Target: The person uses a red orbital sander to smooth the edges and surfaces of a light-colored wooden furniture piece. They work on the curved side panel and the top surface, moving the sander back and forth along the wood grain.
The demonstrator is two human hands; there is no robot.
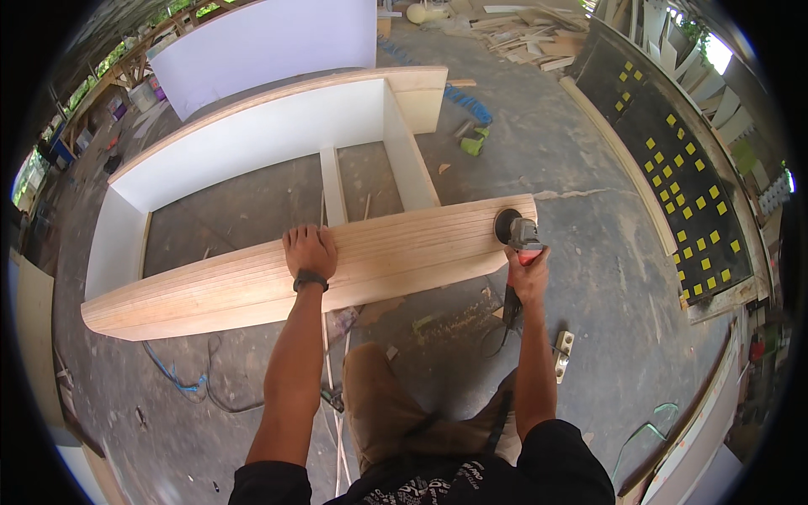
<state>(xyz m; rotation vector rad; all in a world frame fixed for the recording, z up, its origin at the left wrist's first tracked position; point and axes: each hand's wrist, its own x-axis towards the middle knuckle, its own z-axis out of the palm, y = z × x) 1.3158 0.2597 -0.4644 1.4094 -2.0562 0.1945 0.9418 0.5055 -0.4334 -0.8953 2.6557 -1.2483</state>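
Note:
A long wooden panel [404,244] with grooved lines spans the view, its rounded end at the left. It forms the near side of a large frame with white inner boards [269,126]. My left hand [310,252] lies flat on the panel near its middle, fingers stretched toward the far edge, a dark band on the wrist. My right hand [530,273] grips an angle grinder [523,236] with a grey head and red-and-black body. The grinder's dark round disc [507,225] is at the panel's right end; whether it spins, I cannot tell.
A power strip [564,357] and cables lie on the floor by my right leg. A green tool [475,141] and a blue coiled hose [468,103] lie beyond the frame. At the right leans a black board [673,168] with yellow squares. Wood scraps [530,38] are piled behind.

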